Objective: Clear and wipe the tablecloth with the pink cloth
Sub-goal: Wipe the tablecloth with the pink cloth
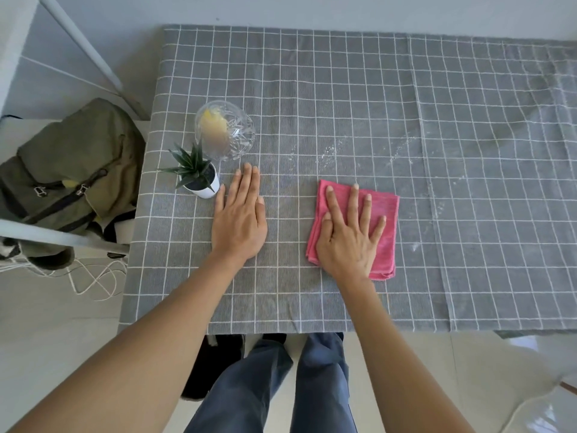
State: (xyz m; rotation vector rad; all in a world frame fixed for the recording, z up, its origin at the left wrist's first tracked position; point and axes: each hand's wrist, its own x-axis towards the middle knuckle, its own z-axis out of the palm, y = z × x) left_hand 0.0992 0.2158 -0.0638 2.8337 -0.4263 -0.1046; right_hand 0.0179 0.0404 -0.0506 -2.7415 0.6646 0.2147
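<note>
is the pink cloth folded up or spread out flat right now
Folded. The pink cloth shows stacked layered edges along its left side and near corner, and lies as a compact rectangle under the right hand.

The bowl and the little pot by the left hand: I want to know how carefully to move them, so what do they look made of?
The bowl looks like clear cut glass: transparent, with faceted star patterns. The pot looks like smooth white ceramic, possibly plastic.
</note>
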